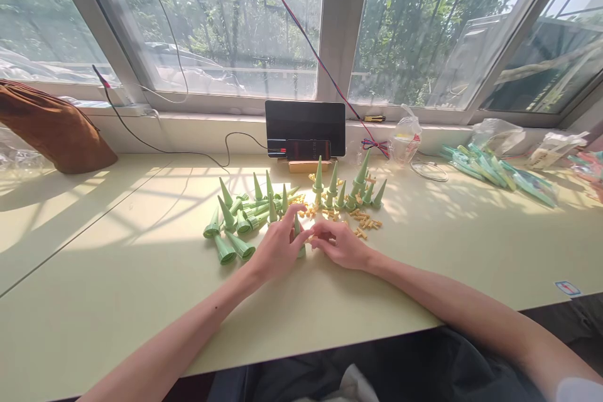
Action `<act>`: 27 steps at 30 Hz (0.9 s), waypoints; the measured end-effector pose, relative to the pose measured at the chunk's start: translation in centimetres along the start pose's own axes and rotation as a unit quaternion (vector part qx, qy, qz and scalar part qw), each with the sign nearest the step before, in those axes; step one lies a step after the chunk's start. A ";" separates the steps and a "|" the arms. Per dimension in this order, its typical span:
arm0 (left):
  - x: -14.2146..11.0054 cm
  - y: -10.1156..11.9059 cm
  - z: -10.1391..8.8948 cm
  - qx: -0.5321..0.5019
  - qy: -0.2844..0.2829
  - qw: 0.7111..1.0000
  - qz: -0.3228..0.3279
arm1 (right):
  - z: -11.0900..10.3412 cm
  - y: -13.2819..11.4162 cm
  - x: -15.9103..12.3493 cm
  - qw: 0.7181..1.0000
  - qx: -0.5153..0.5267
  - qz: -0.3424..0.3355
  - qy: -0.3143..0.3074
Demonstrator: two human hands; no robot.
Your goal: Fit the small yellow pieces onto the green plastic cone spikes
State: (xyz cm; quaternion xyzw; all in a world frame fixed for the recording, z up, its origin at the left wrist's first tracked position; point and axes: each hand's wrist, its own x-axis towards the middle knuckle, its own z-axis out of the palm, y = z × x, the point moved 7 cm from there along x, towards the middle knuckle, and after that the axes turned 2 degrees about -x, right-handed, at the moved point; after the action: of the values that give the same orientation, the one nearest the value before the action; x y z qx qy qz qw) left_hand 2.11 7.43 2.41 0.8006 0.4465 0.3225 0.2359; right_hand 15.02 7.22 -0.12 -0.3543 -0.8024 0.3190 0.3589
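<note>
Window [346,25]: trees [424,25] outside, sun patches across the pale table [377,320].
Left hand [279,242]: fingers curled about one green cone [302,252], upright near the table's middle.
Right hand [342,245]: fingertips pressed together just beside that cone; from here I cannot tell what they pinch.
Cones at left [227,252]: some standing, some lying.
Cones behind right hand [318,188]: standing among yellow pieces [367,222].
Tablet [304,120]: upright, phone [308,150] before it.

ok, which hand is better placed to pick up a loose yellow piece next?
Probably the right hand: yellow pieces lie just beyond it, while the left hand is at a green cone. Can't tell whether the right's pinch already holds something.
</note>
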 end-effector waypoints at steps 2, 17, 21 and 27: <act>0.0 -0.1 0.1 -0.013 -0.004 1.000 -0.005 | 0.1 0.3 0.0 1.000 0.019 0.014 0.000; -0.1 -0.6 0.1 -0.035 0.009 0.999 -0.015 | 0.0 -0.4 0.1 0.999 -0.026 -0.013 0.016; 0.0 -0.6 0.0 -0.034 0.012 0.999 -0.010 | 0.1 0.0 0.1 0.999 -0.027 -0.015 0.016; -0.1 -0.7 0.0 -0.015 0.022 1.000 -0.007 | 0.1 0.0 0.2 0.997 -0.077 -0.020 0.021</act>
State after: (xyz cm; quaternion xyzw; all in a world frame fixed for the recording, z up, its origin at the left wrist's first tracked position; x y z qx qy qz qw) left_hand 1.64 7.69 1.88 0.7868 0.4523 0.3447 0.2401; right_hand 14.84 7.35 -0.09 -0.3714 -0.8239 0.2416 0.3535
